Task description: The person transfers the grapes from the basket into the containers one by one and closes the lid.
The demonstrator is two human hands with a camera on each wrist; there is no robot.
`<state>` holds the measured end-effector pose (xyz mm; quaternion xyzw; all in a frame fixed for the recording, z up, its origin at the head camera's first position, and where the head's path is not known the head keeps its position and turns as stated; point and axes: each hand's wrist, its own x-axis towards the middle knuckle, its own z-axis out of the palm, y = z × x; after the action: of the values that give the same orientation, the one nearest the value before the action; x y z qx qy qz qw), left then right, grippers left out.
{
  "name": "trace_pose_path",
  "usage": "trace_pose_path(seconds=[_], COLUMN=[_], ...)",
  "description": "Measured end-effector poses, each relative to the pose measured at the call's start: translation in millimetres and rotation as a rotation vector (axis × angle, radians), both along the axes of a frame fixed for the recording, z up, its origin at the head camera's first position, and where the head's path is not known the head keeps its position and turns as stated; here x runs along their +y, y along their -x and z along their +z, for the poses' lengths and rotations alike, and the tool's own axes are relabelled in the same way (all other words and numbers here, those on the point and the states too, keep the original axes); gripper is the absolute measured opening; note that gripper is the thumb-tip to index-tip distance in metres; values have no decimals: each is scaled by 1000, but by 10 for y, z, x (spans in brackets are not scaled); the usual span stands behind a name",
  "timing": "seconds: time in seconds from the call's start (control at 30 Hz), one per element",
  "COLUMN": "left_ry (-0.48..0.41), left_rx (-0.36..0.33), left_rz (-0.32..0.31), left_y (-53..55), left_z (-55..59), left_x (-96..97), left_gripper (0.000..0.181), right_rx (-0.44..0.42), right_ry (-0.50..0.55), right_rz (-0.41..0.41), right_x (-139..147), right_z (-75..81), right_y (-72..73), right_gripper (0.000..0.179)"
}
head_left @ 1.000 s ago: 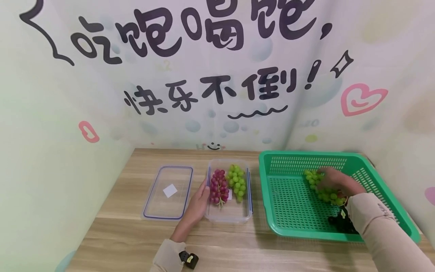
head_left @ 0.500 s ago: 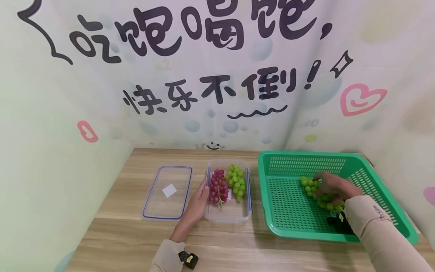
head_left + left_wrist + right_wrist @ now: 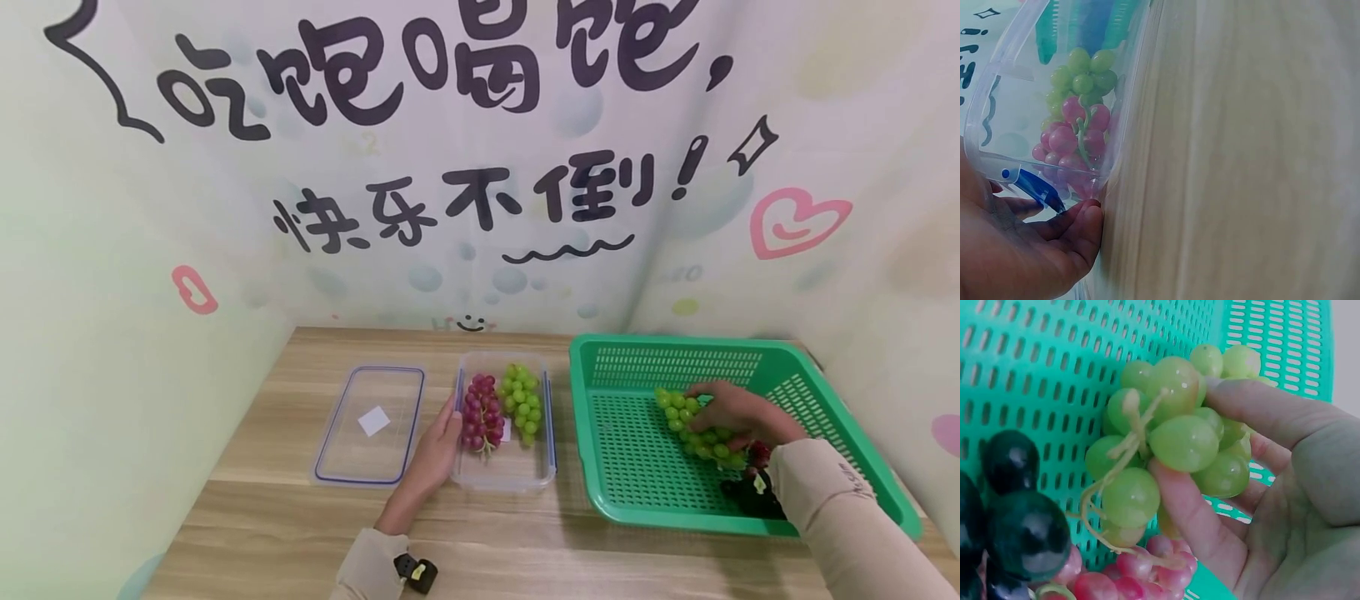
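My right hand holds a bunch of green grapes inside the green basket. In the right wrist view, fingers and thumb curl round this bunch, with its stem toward the camera. Dark grapes and red grapes lie close by. At the table's middle, my left hand grips the left side of a clear food container, by its blue-sealed latch flap. Within the container lie a red grape bunch and a green one, side by side.
The container's clear lid, edged in blue, lies flat left of my left hand. A white square shows on it. The basket's raised walls surround my right hand. A printed wall stands behind the wooden table.
My right hand has shifted slightly left within the basket, and the green bunch has moved left with it, uncovering red grapes near the sleeve. The left hand and container have stayed still.
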<state>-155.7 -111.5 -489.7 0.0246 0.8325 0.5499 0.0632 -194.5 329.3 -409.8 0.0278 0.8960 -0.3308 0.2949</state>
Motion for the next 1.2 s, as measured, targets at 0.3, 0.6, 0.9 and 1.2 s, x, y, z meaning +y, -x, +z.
trace_pose_path(seconds=[0.3, 0.6, 0.9, 1.2], left_ry=[-4, 2, 7, -3], left_rx=[-2, -7, 7, 5], left_rz=[-5, -4, -1, -1], left_y=[-16, -14, -17, -14], left_z=[6, 15, 12, 6], left_x=[-5, -9, -8, -7], left_gripper=[52, 52, 52, 52], right_rx=[38, 69, 73, 99], right_ry=[79, 101, 129, 162], right_rz=[2, 35, 34, 56], right_x=[-39, -81, -143, -232], right_z=[47, 159, 275, 387], right_y=[6, 61, 45, 63], right_gripper=[76, 79, 83, 86])
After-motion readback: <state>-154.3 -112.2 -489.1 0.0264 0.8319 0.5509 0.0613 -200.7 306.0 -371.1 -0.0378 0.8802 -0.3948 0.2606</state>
